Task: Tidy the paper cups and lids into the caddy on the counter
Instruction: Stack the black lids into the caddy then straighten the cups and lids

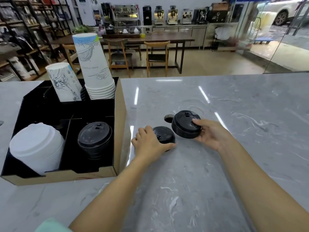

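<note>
Hands (pixel 180 138) grip black lids (pixel 186 125) beside caddy (pixel 119 131) edge.

Coffee shop, espresso machines (pixel 167 15) along back counter, café table (pixel 150 38), chairs (pixel 157 56)

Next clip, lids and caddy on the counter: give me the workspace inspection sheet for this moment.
Surface: grey marble counter, glossy, with a small round hole.
Job's things: cardboard caddy holds two cup stacks, white lids and black lids; a second black lid stack and a third are outside.
Clutter: nothing seen.
Grippers: left hand covers one outside stack; right hand has its grip on the other.
Cables: nothing seen.
Surroundings: chairs, coffee machines.
</note>
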The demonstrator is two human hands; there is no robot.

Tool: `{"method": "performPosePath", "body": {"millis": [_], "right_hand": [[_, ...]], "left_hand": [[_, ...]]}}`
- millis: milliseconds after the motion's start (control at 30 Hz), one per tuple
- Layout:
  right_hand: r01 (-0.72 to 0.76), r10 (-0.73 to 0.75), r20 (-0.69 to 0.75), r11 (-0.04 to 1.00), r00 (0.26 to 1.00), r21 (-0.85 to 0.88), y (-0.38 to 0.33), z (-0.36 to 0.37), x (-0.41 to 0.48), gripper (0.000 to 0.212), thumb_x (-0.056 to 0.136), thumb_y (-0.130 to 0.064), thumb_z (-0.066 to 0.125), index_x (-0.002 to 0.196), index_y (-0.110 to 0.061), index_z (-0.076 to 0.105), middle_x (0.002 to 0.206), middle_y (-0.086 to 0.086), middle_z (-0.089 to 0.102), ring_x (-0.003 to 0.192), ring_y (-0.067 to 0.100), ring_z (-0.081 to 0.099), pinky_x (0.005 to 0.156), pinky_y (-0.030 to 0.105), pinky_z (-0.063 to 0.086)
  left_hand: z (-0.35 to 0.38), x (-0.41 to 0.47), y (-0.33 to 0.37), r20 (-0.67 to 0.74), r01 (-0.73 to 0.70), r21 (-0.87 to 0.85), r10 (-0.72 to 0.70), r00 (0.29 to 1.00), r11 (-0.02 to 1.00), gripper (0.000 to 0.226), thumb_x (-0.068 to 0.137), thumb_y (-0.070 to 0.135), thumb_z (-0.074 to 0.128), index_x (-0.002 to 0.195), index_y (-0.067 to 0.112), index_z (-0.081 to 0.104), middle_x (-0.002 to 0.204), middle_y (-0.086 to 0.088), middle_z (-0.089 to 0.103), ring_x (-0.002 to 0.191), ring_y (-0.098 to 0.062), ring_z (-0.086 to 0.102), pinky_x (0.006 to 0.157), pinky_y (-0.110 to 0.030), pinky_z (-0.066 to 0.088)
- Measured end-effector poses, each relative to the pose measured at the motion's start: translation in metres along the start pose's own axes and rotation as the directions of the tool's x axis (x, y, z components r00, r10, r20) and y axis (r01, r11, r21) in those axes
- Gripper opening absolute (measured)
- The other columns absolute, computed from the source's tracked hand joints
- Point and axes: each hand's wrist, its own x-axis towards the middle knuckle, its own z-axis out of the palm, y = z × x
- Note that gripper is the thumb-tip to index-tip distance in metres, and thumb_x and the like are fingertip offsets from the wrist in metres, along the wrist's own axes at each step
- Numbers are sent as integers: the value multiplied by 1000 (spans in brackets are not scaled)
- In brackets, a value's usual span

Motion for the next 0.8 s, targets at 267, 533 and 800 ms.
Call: {"method": "performPosePath", "body": {"millis": [267, 533, 800], "right_hand": [[73, -44, 209, 989, 977, -131, -2, -23, -1, 45, 59, -16, 80, 100, -4, 66, 88, 8, 71, 81, 22, 65, 64, 28, 57], [33, 37, 439, 988, 898, -150, 3, -18, 0, 77, 48, -22, 89, 114, 5, 61, 95, 12, 73, 84, 22, 70, 77, 29, 58], [55, 128, 476, 935, 870, -351, 12, 5, 4, 47, 72, -8, 64, 116, 6, 59, 101, 15, 69, 95, 26, 65, 82, 29, 55]], "left_hand": [[-43, 1, -21, 649, -290, -269, 395, 650, 918, 79, 79, -6, 60, 142, 29, 30, 141, 2, 31, 127, -17, 32, 105, -30, 34], [-39, -26, -34, 510, 99, -346, 98, 855, 933, 104, 64, 43, 82, 143, 22, 18, 141, -2, 30, 131, -22, 35, 105, -38, 39], [-5, -36, -21, 150, -104, -139, 125, 981, 985, 89, 51, 58, 81, 122, 18, 43, 120, 4, 44, 121, -19, 38, 94, -28, 21]]}}
